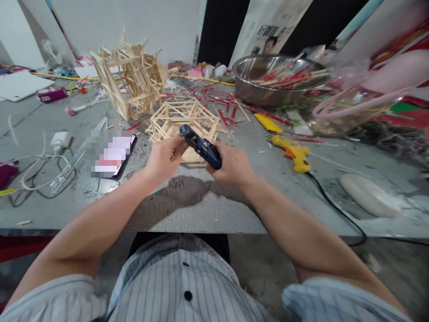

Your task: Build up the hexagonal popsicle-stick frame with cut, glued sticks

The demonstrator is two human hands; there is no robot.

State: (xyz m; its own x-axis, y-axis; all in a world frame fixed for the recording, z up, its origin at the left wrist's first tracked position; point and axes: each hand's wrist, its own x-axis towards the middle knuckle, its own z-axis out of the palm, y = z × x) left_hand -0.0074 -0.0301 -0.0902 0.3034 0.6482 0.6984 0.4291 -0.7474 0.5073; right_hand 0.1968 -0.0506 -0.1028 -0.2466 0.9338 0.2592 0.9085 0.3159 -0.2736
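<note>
My right hand [231, 164] is wrapped round a dark blue plier-like hand tool [203, 147], its head pointing up and to the left. Close to that head, the fingers of my left hand [166, 158] are pinched together; whatever they hold, if anything, is too small or hidden to name. Just behind both hands sits a low frame of thin wooden sticks [184, 109] on the table, its front partly covered by the hands and the tool. A taller, tilted stick structure [132, 78] stands behind it to the left.
To the right lie a yellow hot glue gun [293, 154] with a black cord and a white oval object [367, 194]. A steel basin [275, 91] holding sticks stands at the back right. On the left are a phone [115, 154], a white charger [60, 140] and cables. Red scraps litter the back.
</note>
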